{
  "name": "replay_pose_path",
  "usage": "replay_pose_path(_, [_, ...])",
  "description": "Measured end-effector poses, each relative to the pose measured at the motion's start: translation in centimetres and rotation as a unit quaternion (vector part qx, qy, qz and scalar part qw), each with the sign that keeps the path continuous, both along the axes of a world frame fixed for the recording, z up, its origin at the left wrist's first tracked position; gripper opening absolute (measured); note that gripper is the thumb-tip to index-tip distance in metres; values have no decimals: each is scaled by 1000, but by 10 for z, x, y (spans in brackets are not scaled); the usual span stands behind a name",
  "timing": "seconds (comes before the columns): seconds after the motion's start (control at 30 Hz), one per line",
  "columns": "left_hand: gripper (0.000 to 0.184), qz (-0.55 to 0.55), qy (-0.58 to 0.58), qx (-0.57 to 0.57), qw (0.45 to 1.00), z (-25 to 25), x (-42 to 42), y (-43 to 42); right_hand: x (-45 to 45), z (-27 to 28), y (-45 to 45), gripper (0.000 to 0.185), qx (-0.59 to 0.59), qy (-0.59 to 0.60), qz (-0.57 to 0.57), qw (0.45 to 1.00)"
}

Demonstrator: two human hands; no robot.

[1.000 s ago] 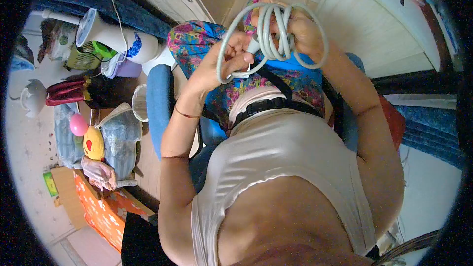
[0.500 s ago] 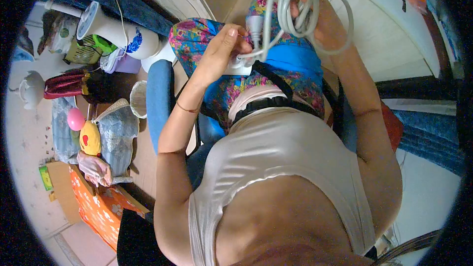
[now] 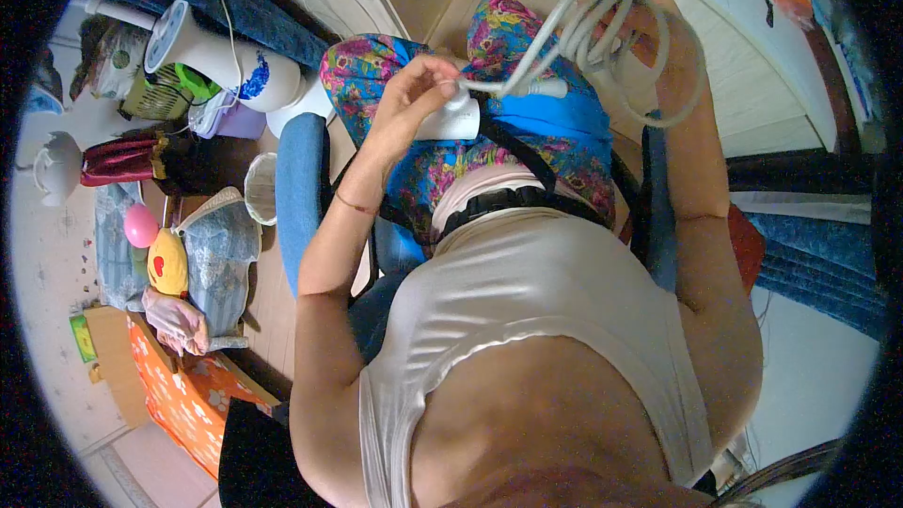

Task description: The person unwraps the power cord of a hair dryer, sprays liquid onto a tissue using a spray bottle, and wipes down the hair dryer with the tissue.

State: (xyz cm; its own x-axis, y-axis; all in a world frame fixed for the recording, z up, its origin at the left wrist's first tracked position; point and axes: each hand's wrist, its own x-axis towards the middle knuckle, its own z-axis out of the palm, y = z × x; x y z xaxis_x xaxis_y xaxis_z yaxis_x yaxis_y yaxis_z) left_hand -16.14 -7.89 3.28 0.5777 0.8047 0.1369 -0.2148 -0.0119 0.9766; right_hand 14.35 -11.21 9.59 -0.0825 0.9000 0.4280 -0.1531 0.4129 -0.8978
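Observation:
A pale extension cord [image 3: 536, 61] runs between my two hands above my lap. My right hand [image 3: 644, 19] is closed around its loose coils [image 3: 602, 23], partly hidden behind the loops. On the other side, my left hand [image 3: 420, 94] pinches the cord close to a white block [image 3: 459, 119], which looks like its socket end. My left fingers cover part of that block. The cord's light-coloured plug [image 3: 546, 87] hangs sideways over the blue part of my patterned trousers [image 3: 555, 113], touched by neither hand.
Blue chair armrests [image 3: 301, 198] stand on both sides of me. To the left are a white-and-blue appliance [image 3: 221, 56], a waste bin [image 3: 263, 188], a pink balloon [image 3: 141, 226] and a yellow cushion [image 3: 169, 261]. Pale furniture panels [image 3: 734, 66] rise ahead on the right.
My right hand has moved rightward with the coils, stretching the cord away from my left hand. The plug has swung from upright beside my left fingers to lying sideways farther right.

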Motion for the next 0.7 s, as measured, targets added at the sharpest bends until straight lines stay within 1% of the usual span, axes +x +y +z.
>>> replay_pose_path(0.03, [9,16,-57,-60,996,-7,-1,-6,-2,-1,-1,24,1,13,1,1000])
replay_pose_path(0.07, [20,13,-140,-112,984,-24,-7,-8,-2,-1,-2,24,1,29,4,1000])
replay_pose_path(0.1, [30,-71,-211,-240,945,-38,-19,-10,-4,-3,-1,23,1,47,7,999])
replay_pose_path(0.13, [39,-103,-235,-373,892,-47,-20,-20,-6,-4,-1,23,1,69,13,998])
replay_pose_path(0.17, [49,-134,-254,-497,819,-55,-17,-32,-8,-5,-1,23,3,93,23,995])
replay_pose_path(0.23, [68,-188,-185,-563,783,-60,-1,-54,-14,-4,-4,22,-2,152,70,986])
replay_pose_path(0.27, [81,-197,-192,-578,768,-68,8,-52,-23,0,-9,22,-11,186,111,976])
replay_pose_path(0.37, [76,-18,-234,-568,789,-67,40,-37,-45,24,-29,18,-63,230,239,941])
replay_pose_path(0.4, [69,-26,-274,-577,769,-80,52,-27,-44,26,-28,16,-28,200,270,941])
replay_pose_path(0.43, [52,-11,-342,-557,757,-80,60,-27,-45,19,-26,15,-4,233,304,924])
replay_pose_path(0.5, [37,103,-348,-535,763,-82,72,-19,-43,1,-25,17,25,283,348,893])
replay_pose_path(0.53, [33,-65,-456,-470,753,-96,68,-9,-41,-4,-25,20,28,299,361,883])
replay_pose_path(0.57, [33,-107,-449,-471,752,-116,60,15,-32,-4,-29,29,7,299,356,885])
replay_pose_path(0.6, [30,-18,-420,-453,786,-95,53,18,-24,-3,-31,40,-13,299,351,887])
replay_pose_path(0.63, [27,72,-387,-429,813,-65,46,21,-21,-4,-27,44,-3,279,346,896])
replay_pose_path(0.7, [20,74,-414,-319,849,-39,15,48,-14,-6,-17,53,17,236,333,913])
